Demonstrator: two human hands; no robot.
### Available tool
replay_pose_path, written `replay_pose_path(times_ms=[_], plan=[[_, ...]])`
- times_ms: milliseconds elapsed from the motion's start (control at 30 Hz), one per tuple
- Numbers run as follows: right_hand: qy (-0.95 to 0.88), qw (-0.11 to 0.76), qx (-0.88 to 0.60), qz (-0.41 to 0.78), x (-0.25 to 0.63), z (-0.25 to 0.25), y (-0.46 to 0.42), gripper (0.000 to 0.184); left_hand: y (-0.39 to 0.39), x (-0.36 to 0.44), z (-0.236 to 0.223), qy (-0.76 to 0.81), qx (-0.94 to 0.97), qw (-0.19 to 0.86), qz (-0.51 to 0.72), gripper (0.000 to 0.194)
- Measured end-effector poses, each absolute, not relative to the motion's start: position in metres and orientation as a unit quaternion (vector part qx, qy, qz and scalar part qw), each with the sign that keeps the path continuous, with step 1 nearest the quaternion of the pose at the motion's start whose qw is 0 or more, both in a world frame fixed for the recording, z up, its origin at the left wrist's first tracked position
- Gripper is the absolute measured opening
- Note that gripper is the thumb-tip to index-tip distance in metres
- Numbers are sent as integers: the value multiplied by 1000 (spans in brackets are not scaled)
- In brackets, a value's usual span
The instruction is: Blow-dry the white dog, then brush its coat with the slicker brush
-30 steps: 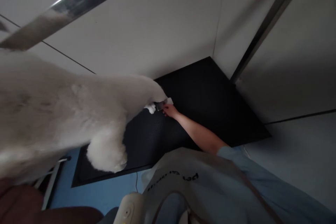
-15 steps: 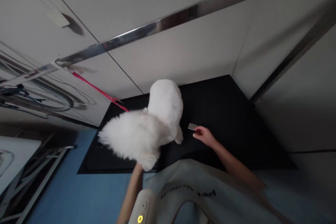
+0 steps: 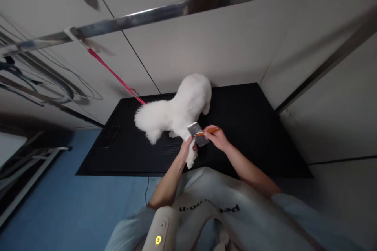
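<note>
A fluffy white dog [image 3: 188, 102] stands on the black table [image 3: 250, 125], its head toward the left. My left hand [image 3: 185, 148] is closed around one of its legs, and the paw [image 3: 191, 159] sticks out below my fingers toward me. Gripped by its orange handle in my right hand [image 3: 217, 138] is a slicker brush [image 3: 202, 140] with a flat grey rectangular head. The brush head lies against the held leg, just above my left hand. Whether its pins touch the fur is hidden.
A red leash [image 3: 112, 72] runs from the dog's neck to a metal bar [image 3: 156, 11] along the wall. A dark flat rectangle [image 3: 109, 136] lies at the table's left. A pale device with a yellow light [image 3: 161, 229] is close below me. Hoses [image 3: 55, 82] hang at left.
My left hand has come from near the dog's head to its leg. My right hand has brought the brush left onto the leg. The dog's head has shifted away from me.
</note>
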State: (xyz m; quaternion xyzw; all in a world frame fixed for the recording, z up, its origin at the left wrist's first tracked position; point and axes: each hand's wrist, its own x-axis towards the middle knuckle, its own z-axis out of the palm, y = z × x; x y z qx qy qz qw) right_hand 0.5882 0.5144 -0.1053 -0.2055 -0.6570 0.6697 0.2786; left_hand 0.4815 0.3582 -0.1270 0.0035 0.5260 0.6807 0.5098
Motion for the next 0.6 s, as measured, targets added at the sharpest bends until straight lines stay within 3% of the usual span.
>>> replay_pose_path(times_ms=[33, 167, 300, 433, 533, 600], plan=[[-656, 274, -173, 682, 571, -93, 519, 35, 354, 482, -123, 519, 11, 522, 677, 55], [-585, 426, -226, 652, 537, -61, 540, 35, 347, 476, -109, 488, 34, 560, 669, 53], [-663, 245, -133, 694, 538, -51, 544, 35, 339, 462, -110, 453, 48, 626, 633, 44], [-647, 301, -177, 678, 533, -47, 537, 34, 324, 454, -118, 415, 73, 665, 616, 44], [-676, 156, -81, 716, 525, -50, 531, 36, 313, 454, -118, 404, 124, 682, 597, 47], [-669, 167, -96, 718, 521, -54, 532, 36, 308, 458, -112, 433, 136, 651, 609, 47]])
